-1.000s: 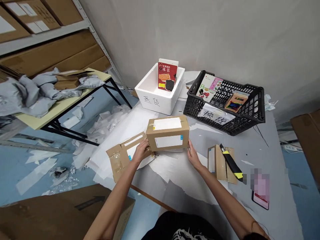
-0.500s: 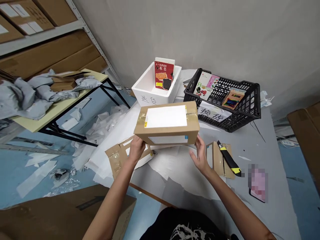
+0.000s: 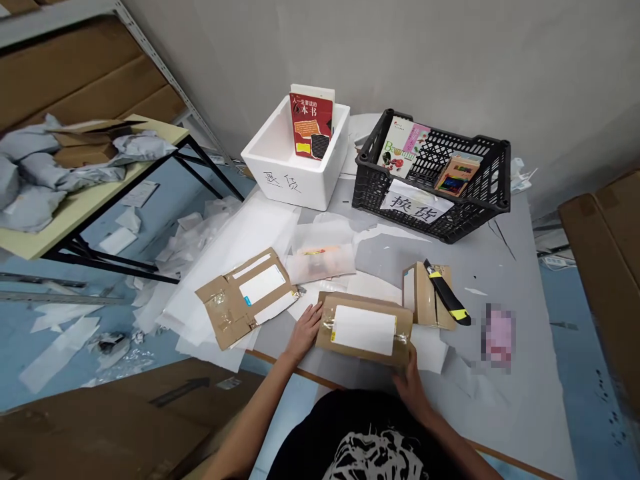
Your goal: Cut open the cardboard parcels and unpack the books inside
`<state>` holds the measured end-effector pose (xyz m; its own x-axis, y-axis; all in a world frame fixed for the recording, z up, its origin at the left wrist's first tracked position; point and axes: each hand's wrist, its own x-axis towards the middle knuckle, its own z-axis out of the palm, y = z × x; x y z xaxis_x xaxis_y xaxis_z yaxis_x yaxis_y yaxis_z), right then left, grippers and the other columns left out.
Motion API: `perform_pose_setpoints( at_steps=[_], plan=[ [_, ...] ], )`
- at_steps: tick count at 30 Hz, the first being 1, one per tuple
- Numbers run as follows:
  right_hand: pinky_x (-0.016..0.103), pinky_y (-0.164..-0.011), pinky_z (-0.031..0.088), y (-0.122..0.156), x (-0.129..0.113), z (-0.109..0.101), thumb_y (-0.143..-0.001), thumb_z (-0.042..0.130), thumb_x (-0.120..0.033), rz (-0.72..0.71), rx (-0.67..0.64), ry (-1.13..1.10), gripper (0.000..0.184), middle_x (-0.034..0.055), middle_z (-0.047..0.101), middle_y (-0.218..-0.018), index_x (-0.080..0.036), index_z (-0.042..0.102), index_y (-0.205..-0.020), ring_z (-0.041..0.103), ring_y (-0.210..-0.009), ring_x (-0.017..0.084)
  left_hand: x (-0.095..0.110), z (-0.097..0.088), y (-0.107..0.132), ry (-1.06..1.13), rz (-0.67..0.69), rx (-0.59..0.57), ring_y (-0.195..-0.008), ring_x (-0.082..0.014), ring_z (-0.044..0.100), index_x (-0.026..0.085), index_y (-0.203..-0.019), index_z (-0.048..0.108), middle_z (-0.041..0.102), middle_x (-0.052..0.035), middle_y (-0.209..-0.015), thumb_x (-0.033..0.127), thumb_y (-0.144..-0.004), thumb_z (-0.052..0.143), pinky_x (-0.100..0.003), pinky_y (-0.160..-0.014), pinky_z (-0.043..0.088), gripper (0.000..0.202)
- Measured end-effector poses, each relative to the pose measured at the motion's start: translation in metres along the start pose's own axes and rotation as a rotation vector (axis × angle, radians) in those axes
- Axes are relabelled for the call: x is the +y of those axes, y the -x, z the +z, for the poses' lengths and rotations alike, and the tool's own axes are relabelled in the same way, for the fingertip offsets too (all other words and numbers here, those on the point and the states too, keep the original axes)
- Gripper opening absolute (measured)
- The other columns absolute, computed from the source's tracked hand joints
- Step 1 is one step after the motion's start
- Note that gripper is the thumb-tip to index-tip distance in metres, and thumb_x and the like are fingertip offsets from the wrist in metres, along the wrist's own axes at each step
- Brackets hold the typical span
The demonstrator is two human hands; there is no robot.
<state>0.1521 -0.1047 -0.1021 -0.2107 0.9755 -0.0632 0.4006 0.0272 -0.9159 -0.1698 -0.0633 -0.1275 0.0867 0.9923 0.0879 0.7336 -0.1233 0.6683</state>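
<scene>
A sealed cardboard box (image 3: pixel 364 331) with a white label and clear tape is between my two hands near the table's front edge. Against its left end, my left hand (image 3: pixel 306 331) presses with the fingers together. My right hand (image 3: pixel 412 381) grips the lower right corner, its fingertips partly hidden by the box. To the left lies a flattened cardboard package (image 3: pixel 227 317) with white labels. Behind the box is a translucent wrapped packet (image 3: pixel 325 263). A black and yellow utility knife (image 3: pixel 447 293) rests on a small cardboard box (image 3: pixel 421 303) on the right.
At the back stand a white foam box (image 3: pixel 295 180) holding a red book (image 3: pixel 313 123) and a black plastic crate (image 3: pixel 430 227) with books. A blurred-out phone (image 3: pixel 499 335) lies right. Grey bags (image 3: pixel 45 170) cover a side table (image 3: pixel 25 247). A large carton (image 3: pixel 125 420) stands lower left.
The cardboard box has come down and closer to my body, from in front of the crate to the table's front. The wrapped packet behind it is now uncovered. My view has shifted slightly.
</scene>
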Motion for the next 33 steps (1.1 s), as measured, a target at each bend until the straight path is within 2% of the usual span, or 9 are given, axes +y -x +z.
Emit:
perform_pose_setpoints(
  at_steps=[4,8,10,14,18,23,28,31,33],
  plan=[
    [0.05,-0.106,0.037,0.008,-0.013,-0.003,-0.084,0.05,-0.025,-0.022,-0.1,-0.028,0.069,0.0161,0.027,-0.146,-0.022,0.016,-0.143,0.031,-0.136,0.028,0.005,-0.016,0.017,0.124,-0.127,-0.118,-0.129,-0.0199,0.045,0.027,-0.105,0.065,0.063,-0.0011,-0.124,0.035,-0.087,0.042,-0.044,-0.112,0.031,0.03],
    [0.047,-0.108,0.036,0.012,-0.033,-0.003,-0.084,0.046,-0.018,0.084,-0.175,-0.094,0.066,0.0134,0.025,-0.149,-0.026,0.016,-0.143,0.031,-0.137,0.022,0.037,-0.034,0.035,0.35,-0.588,0.091,-0.111,-0.0214,0.059,0.022,-0.114,0.059,0.065,-0.0072,-0.118,0.039,-0.089,0.034,-0.039,-0.094,0.048,0.04],
    [0.044,-0.106,0.039,0.013,-0.044,-0.003,-0.085,0.044,-0.019,0.174,-0.241,-0.151,0.065,0.0137,0.034,-0.145,-0.025,0.015,-0.143,0.039,-0.133,0.02,0.057,-0.044,0.036,0.427,-0.708,0.182,-0.104,-0.0207,0.062,0.021,-0.114,0.056,0.066,-0.007,-0.113,0.045,-0.09,0.031,-0.035,-0.086,0.05,0.042],
    [0.042,-0.097,0.047,0.013,-0.055,-0.003,-0.083,0.045,-0.026,0.342,-0.312,-0.144,0.064,0.0135,0.055,-0.131,-0.018,0.02,-0.141,0.057,-0.116,0.021,0.091,-0.065,0.017,0.264,-0.637,0.144,-0.09,-0.0214,0.065,0.022,-0.109,0.054,0.069,-0.0041,-0.101,0.049,-0.085,0.044,-0.034,-0.078,0.05,0.038],
    [0.044,-0.095,0.047,0.007,-0.068,-0.008,-0.074,0.051,-0.033,0.425,-0.326,-0.159,0.053,0.0133,0.062,-0.121,-0.015,0.048,-0.124,0.059,-0.112,0.027,0.116,-0.08,-0.017,0.129,-0.445,0.071,-0.102,-0.0222,0.063,0.022,-0.108,0.058,0.068,-0.0034,-0.11,0.041,-0.083,0.053,-0.034,-0.087,0.048,0.032],
    [0.044,-0.1,0.041,0.003,-0.106,-0.007,-0.076,0.055,-0.039,0.596,-0.606,-0.373,0.04,0.0095,0.069,-0.107,-0.014,0.066,-0.105,0.06,-0.108,0.028,0.144,-0.083,-0.049,-0.037,-0.282,0.069,-0.106,-0.0206,0.061,0.025,-0.11,0.061,0.067,-0.002,-0.112,0.041,-0.082,0.059,-0.032,-0.09,0.046,0.032],
    [0.039,-0.098,0.041,-0.008,-0.099,-0.001,-0.075,0.058,-0.039,0.567,-0.776,-0.387,0.035,0.0059,0.071,-0.102,-0.016,0.07,-0.098,0.062,-0.105,0.025,0.129,-0.054,-0.072,-0.106,-0.316,-0.063,-0.101,-0.0197,0.061,0.026,-0.103,0.063,0.067,-0.0011,-0.107,0.038,-0.081,0.062,-0.029,-0.082,0.047,0.025],
    [0.033,-0.078,0.05,-0.024,-0.084,-0.018,-0.08,0.049,-0.035,0.577,-0.857,-0.071,0.028,0.0047,0.073,-0.083,-0.016,0.069,-0.087,0.067,-0.079,0.02,0.113,-0.037,-0.079,-0.1,-0.402,-0.062,-0.1,-0.0203,0.06,0.025,-0.1,0.063,0.066,-0.0015,-0.105,0.035,-0.083,0.06,-0.029,-0.078,0.046,0.02],
    [0.029,-0.065,0.048,-0.038,-0.083,-0.04,-0.085,0.038,-0.031,0.529,-0.776,0.236,0.032,0.0039,0.07,-0.069,-0.017,0.066,-0.078,0.065,-0.064,0.017,0.107,-0.031,-0.078,-0.075,-0.441,-0.026,-0.101,-0.0202,0.06,0.025,-0.101,0.061,0.065,-0.0021,-0.105,0.035,-0.086,0.055,-0.028,-0.076,0.045,0.02]
  ],
)
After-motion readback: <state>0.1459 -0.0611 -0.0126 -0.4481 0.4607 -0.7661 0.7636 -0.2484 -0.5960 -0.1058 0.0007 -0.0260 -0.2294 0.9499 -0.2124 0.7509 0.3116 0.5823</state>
